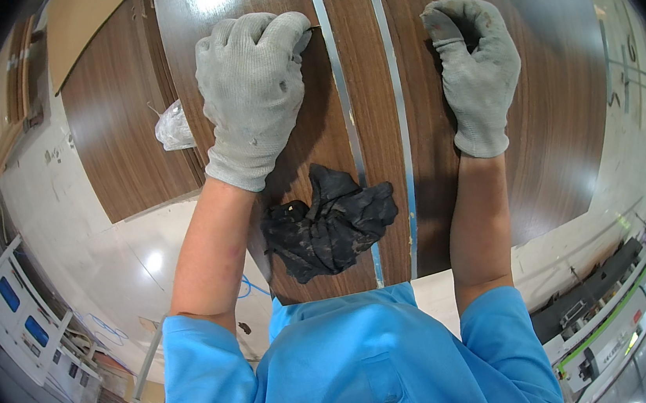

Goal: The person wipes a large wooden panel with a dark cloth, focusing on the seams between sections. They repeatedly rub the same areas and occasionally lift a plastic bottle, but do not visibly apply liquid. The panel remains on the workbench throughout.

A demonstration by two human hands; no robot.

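Note:
My left hand [252, 91], in a grey knitted glove, is closed above a dark brown wood-grain panel [294, 149]. A thin dark bit shows at its thumb and forefinger, too small to name. The gloved right hand [478, 67] is curled over another brown panel [542, 115], thumb and fingers drawn together; anything between them is hidden. Two pale grey-blue strips [399, 115] run lengthwise between the hands, with a narrow brown band [370, 86] between them. A crumpled black cloth [329, 224] lies close to my body, below the left hand and touching neither hand.
More brown panels [119, 136] are stacked on the left, with a clear plastic-wrapped bundle [173, 127] by their edge. Cardboard-coloured sheets [88, 25] lie at the far left. White machine housing [24, 311] stands at lower left, and machinery with a green stripe [610, 313] at lower right.

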